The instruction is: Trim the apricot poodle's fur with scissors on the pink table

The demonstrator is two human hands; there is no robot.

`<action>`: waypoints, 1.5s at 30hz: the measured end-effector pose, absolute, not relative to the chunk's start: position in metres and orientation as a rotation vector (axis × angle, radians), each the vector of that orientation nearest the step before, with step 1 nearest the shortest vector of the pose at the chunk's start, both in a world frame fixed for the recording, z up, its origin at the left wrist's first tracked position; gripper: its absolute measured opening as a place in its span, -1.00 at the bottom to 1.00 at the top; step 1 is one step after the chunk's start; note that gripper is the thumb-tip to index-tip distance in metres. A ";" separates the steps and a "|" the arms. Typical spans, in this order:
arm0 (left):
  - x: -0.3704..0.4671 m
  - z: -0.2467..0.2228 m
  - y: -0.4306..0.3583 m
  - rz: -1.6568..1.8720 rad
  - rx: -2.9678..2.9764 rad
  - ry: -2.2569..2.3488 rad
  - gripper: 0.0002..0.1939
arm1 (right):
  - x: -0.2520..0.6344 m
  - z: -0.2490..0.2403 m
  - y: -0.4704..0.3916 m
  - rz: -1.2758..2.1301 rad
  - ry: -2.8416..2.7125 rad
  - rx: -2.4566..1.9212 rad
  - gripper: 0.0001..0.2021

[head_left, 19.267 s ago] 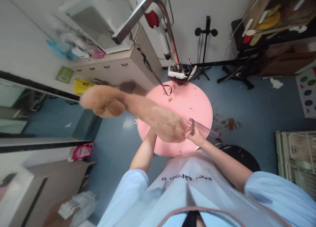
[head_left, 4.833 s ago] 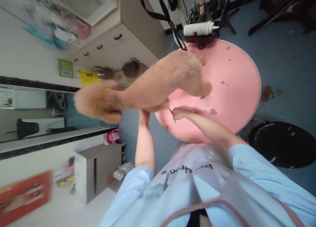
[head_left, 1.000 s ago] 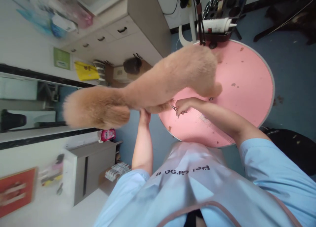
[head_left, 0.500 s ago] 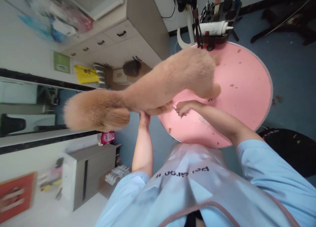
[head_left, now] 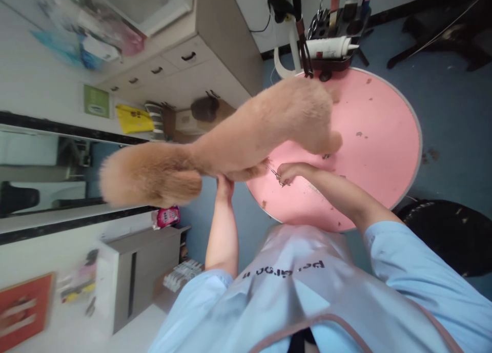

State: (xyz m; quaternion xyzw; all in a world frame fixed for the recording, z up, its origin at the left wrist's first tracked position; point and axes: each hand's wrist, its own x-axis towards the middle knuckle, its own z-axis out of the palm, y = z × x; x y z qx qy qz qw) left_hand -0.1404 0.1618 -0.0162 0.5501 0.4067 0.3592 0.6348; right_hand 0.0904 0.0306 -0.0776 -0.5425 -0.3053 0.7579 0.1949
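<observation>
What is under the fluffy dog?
Under the dog lies the pink table. The left hand props it from below; the right hand holds scissors there. Its belly and the left fingers are hidden.

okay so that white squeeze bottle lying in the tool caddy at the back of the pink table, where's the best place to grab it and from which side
Probably around the middle of the white bottle, coming down from above. It lies on its side across the black caddy, nozzle pointing right, so its long round body faces up, while scissors and tools stand close behind it.
</observation>
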 end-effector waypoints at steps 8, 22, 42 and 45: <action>-0.141 -0.015 0.161 0.823 1.259 0.892 0.07 | 0.057 -0.081 0.011 2.168 -0.660 -1.371 -0.76; -0.146 -0.024 0.167 0.833 1.247 0.958 0.12 | -0.054 -0.105 -0.005 1.863 -0.156 -0.957 -0.79; -0.147 -0.023 0.167 0.834 1.208 0.927 0.13 | -0.087 -0.105 0.008 1.740 -0.129 -1.123 -0.75; -0.147 -0.023 0.167 0.823 1.207 0.919 0.15 | -0.086 -0.105 0.010 1.732 -0.163 -1.175 -0.75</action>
